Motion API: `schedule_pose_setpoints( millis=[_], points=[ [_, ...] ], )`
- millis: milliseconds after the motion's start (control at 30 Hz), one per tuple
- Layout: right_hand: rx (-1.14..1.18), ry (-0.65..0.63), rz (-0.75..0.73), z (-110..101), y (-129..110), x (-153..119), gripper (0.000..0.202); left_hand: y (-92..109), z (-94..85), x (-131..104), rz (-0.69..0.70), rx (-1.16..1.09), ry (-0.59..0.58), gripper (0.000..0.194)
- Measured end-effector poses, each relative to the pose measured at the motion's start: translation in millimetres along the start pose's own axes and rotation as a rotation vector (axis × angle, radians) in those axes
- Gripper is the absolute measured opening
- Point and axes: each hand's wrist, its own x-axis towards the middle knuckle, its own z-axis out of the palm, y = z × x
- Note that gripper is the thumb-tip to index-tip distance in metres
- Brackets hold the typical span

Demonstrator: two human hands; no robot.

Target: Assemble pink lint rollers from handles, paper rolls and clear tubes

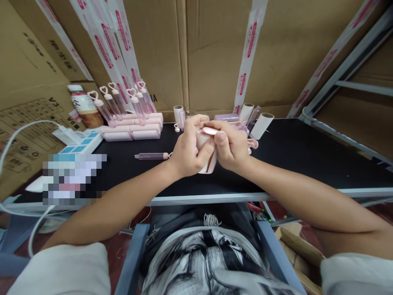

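Over the middle of the black tabletop, my left hand [190,152] is wrapped round a pale pink-and-white plastic case [209,164]. My right hand [231,144] closes on the case from the other side, its thumb against a small pink oval piece [210,131] at the top. My fingers hide much of the case, so I cannot tell how the oval piece is joined to it. A clear purple tube [152,156] with a pink end lies on the table left of my left hand. Pink curved pieces [253,144] show just beyond my right hand.
Pink cases [132,130] stand stacked at the back left, with heart-topped tubes [108,102] upright on them. A drink bottle [84,107], a white power strip [84,143] and a cable are farther left. White cardboard rolls [262,125] and purple cases [226,117] stand behind my hands.
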Motion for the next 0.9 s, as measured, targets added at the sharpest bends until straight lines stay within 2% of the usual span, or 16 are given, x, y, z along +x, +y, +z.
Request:
schedule_pose_setpoints(
  millis=[100,267,467,567,767,833,900],
  points=[
    [0.011,0.044,-0.012,-2,3,0,0.051,-4,-0.9,0,-0.022,-0.051,-0.056,0.070],
    [-0.043,0.034,0.018,-4,8,-1,0.057,-10,-4.2,0,-0.138,-0.115,-0.127,0.057],
    [-0.005,0.030,-0.037,-3,10,-3,0.053,-12,-4.6,-2,0.018,-0.085,-0.127,0.056],
    [-0.021,0.021,-0.006,-2,10,-4,0.057,-11,-4.4,-2,0.012,-0.083,-0.132,0.055],
    [0.085,0.006,0.059,2,19,-3,0.056,-22,-2.6,5,-0.150,-0.246,-0.126,0.060],
    [0.147,-0.044,0.129,4,24,-5,0.060,-32,-7.4,13,-0.260,-0.369,-0.069,0.062],
    [0.207,-0.094,0.182,5,28,-7,0.059,-45,-18.6,26,-0.372,-0.488,0.048,0.062]
  ],
)
